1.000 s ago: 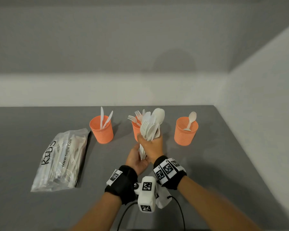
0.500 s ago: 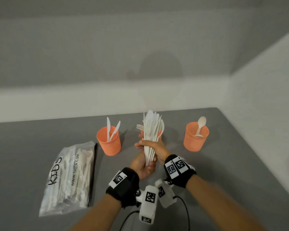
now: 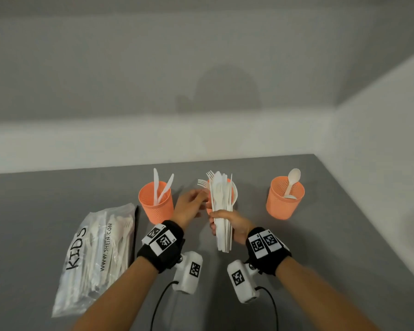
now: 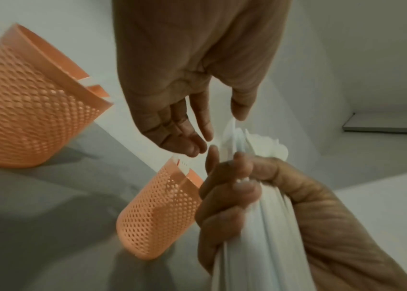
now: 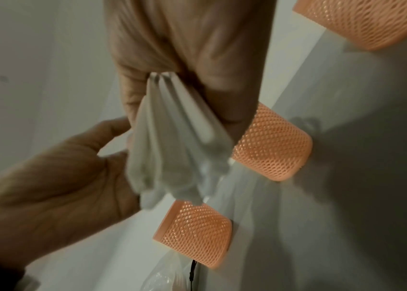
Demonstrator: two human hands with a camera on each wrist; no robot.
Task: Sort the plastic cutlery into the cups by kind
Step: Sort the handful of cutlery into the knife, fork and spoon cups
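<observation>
The right hand (image 3: 234,225) holds a bundle of white plastic cutlery (image 3: 222,211) upright above the grey desk (image 3: 320,259), its grip clamped round the handles so the working ends fan out at the top where each kind can be told apart. The left hand (image 3: 189,206) is just beside the top of the bundle, its grip apart and holding nothing; thumb and fingertips (image 4: 197,145) seem poised to pluck one piece out. Three orange mesh cups stand in a row behind: the left cup (image 3: 156,201) has two knives, the middle cup (image 3: 209,194), mostly hidden by the bundle, shows forks, and the right cup (image 3: 285,198) has one spoon. A clear bag of more cutlery (image 3: 93,254) lies at the left. Most sorting looks still ahead.
</observation>
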